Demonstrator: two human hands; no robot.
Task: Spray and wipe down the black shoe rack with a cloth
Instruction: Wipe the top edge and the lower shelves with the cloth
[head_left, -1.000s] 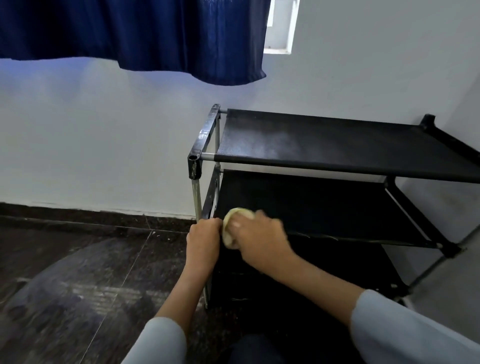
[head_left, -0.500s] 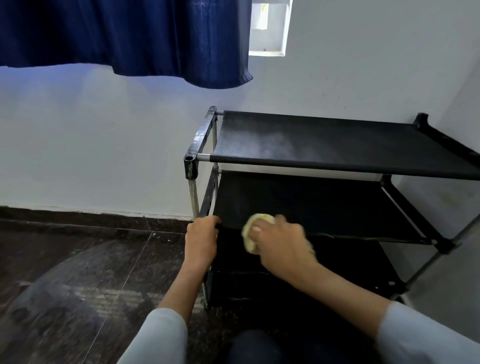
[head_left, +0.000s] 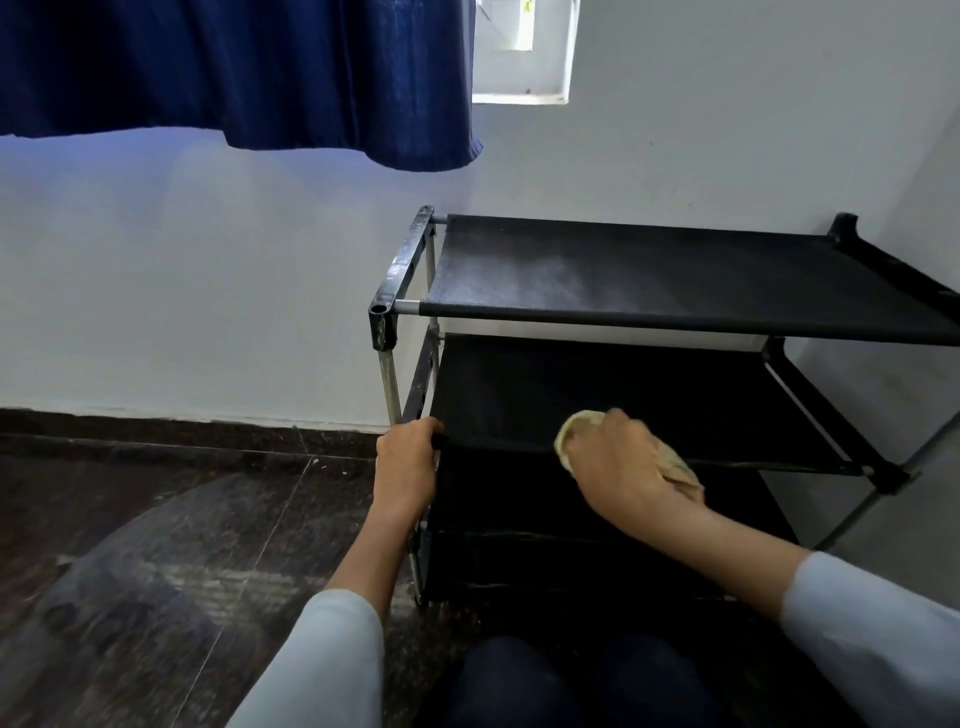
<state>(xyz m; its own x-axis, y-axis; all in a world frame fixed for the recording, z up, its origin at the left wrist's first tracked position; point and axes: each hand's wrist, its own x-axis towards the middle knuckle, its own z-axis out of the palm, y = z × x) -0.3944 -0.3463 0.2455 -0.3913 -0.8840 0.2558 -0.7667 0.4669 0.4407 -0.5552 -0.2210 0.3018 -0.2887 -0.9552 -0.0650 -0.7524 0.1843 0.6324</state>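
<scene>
The black shoe rack (head_left: 649, 275) stands on the dark tiled floor (head_left: 156, 519) against a white wall (head_left: 208, 286), its right end close to a side wall, with open floor to its left. The left hand (head_left: 408, 465) has its grip closed around the front left corner of the middle shelf (head_left: 597, 395), beside the metal upright post (head_left: 388, 379). The right hand (head_left: 621, 467) holds a bunched yellowish cloth (head_left: 574, 431) in a tight grip, pressed onto the front edge of that middle shelf, well to the right of the left hand. The top shelf overhangs both hands (it shows a pale dusty haze across its fabric). A dark blue curtain (head_left: 249, 73) hangs above to the left, clear of the rack, beside a small window (head_left: 524, 52). No writing can be read anywhere. Pale sleeves cover both forearms.
</scene>
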